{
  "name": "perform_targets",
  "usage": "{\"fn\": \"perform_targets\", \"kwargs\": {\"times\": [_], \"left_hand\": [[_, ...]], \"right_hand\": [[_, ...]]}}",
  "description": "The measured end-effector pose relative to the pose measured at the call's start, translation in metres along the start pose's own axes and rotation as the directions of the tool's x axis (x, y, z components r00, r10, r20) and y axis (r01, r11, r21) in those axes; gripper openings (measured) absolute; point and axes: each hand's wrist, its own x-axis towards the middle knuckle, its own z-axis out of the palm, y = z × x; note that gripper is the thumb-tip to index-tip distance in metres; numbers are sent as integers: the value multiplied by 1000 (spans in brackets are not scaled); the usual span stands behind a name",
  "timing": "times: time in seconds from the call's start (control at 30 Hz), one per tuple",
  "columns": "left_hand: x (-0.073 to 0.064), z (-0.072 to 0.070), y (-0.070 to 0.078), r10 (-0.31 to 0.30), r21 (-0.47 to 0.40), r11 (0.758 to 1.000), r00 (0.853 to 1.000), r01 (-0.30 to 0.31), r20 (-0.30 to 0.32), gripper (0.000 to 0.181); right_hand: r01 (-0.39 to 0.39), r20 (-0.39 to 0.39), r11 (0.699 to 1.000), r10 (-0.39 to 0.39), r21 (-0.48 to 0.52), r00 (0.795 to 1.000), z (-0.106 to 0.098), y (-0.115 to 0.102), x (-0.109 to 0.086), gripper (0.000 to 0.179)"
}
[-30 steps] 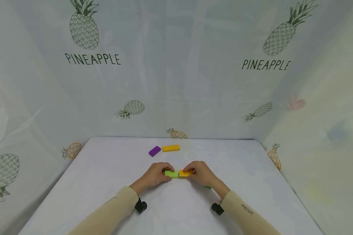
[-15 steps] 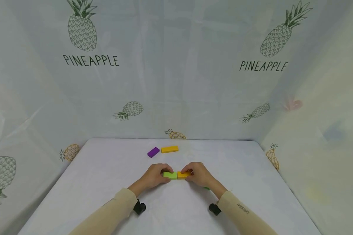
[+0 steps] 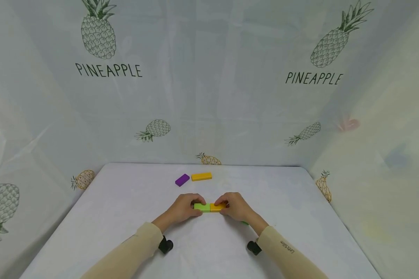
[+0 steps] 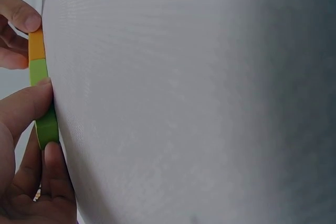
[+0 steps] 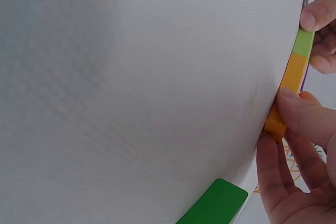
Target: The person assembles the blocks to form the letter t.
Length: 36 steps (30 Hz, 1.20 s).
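Note:
My left hand (image 3: 183, 207) pinches a light green block (image 3: 202, 208) between thumb and fingers, flat on the white table. My right hand (image 3: 238, 207) grips an orange-yellow block (image 3: 216, 208) the same way. The two blocks lie end to end in one line, their short ends meeting. In the left wrist view the green block (image 4: 48, 129) has its outer end near the fingertips, thumb on its side. The right wrist view shows the orange block (image 5: 293, 74) with the thumb along its side and fingers around its outer end.
A dark green block (image 5: 216, 203) lies near my right wrist, mostly hidden by it in the head view. Farther back on the white table (image 3: 143, 193) are a purple block (image 3: 182, 179) and a yellow block (image 3: 201, 176). A pineapple-print cloth (image 3: 209, 97) hangs behind.
One second ago a narrow gap separated the green and orange blocks; my right hand has brought the orange one left against the green. Over the last half second the hands hold still.

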Motion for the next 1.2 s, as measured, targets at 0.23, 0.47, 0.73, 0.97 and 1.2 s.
{"fn": "perform_targets", "kwargs": {"times": [0.23,0.47,0.73,0.97,1.2], "left_hand": [[0,-1,1,-3,-6,1000,1000,3,2,24],[0,-3,-2,2,-11,1000,1000,-2,6,25],[-1,-2,-4,-2,-13,1000,1000,2,10,25],[-2,-2,-3,-10,-16,1000,1000,10,8,25],[0,-3,1,-5,-17,1000,1000,6,7,25]], "right_hand": [[8,-5,1000,-8,7,1000,0,1,1,23],[1,-3,1000,-1,3,1000,2,2,1,23],[-14,1,1000,14,8,1000,4,2,0,23],[-17,0,1000,17,21,1000,3,-1,-2,23],[-31,14,999,31,-8,999,1,1,-1,23]]}}
